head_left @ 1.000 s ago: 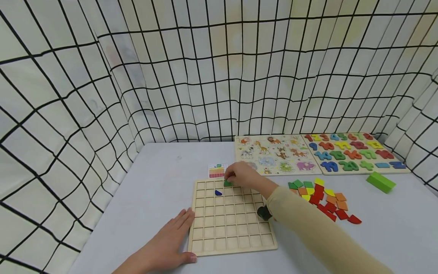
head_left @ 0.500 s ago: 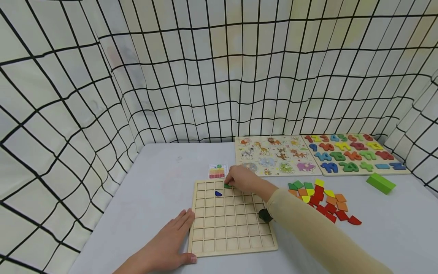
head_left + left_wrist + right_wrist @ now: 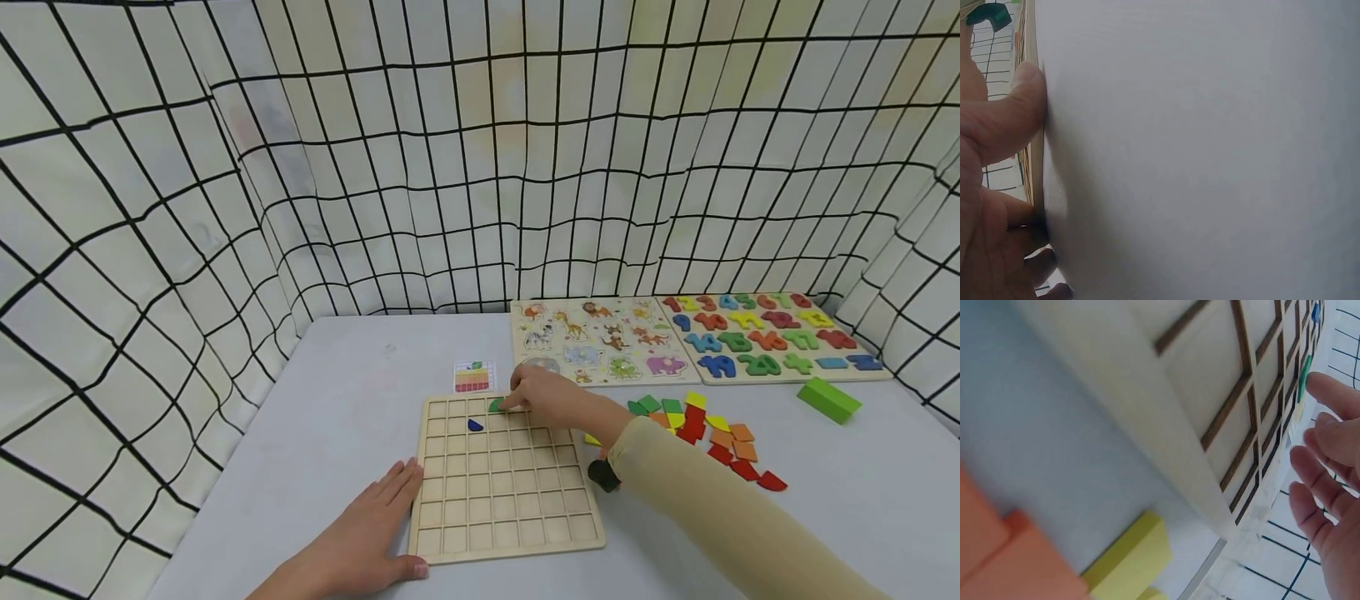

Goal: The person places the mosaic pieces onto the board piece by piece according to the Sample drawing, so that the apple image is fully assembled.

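Note:
A wooden grid board [image 3: 499, 507] lies on the white table. My left hand [image 3: 367, 533] rests at its left edge, fingers straight; in the left wrist view the thumb [image 3: 1025, 103] touches the board's side. A green piece with a curved edge [image 3: 495, 405] sits in the board's far row. My right hand [image 3: 551, 398] is over the far right part of the board, its index fingertip at the green piece [image 3: 1304, 378] and its other fingers loosely bent, holding nothing. A dark blue piece [image 3: 475, 425] lies one row nearer me.
Beyond the board lies a small pattern card [image 3: 473, 377]. An animal puzzle [image 3: 600, 342] and a number puzzle [image 3: 772, 333] lie at the back. Loose red [image 3: 744, 471], orange [image 3: 745, 451], yellow and green pieces lie right of the board, with a green block [image 3: 828, 400] farther right. Black netting surrounds the table.
My right hand has let go of the green piece, which now lies in the far row, and its fingers have drawn slightly right. The left hand stays at the board's edge.

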